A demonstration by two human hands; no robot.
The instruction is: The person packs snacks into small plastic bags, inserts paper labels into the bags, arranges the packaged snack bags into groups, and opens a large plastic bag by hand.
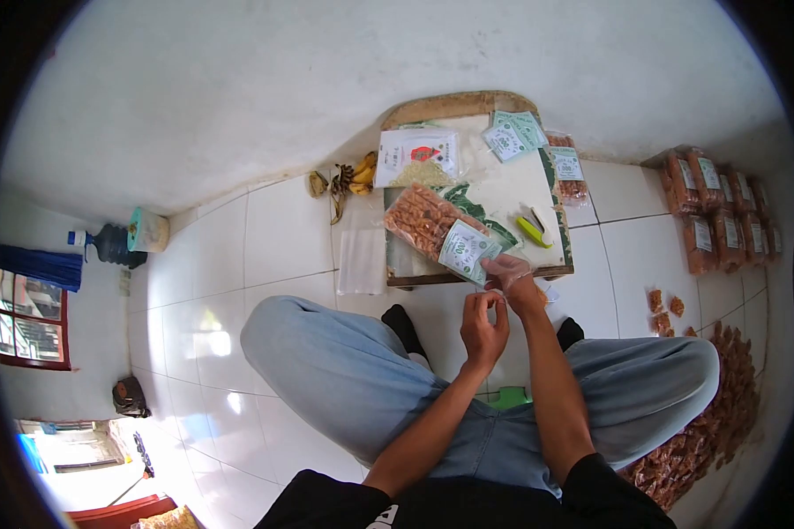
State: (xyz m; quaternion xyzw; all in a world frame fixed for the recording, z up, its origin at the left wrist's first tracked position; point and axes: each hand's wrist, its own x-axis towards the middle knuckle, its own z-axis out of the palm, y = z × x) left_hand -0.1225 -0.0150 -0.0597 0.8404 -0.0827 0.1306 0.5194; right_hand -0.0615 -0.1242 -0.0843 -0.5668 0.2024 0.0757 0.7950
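Observation:
A clear plastic bag of brown crunchy snacks (432, 220) lies slanted on the low table, a green-and-white printed label (466, 250) at its near end. My right hand (512, 273) is closed on the plastic end beside the label. Just below it, my left hand (483, 331) is closed with its fingertips pinched together near the bag's end; what is between them is too small to make out. To the right of the bag lies a green stapler (534, 231).
The low table (551, 256) also bears a white printed packet (419, 157) and loose labels (513, 137). Bananas (362, 173) and clear plastic sleeves (362, 262) are left of it. Filled bags (728, 212) stand at right, near a heap of brown pieces (697, 445).

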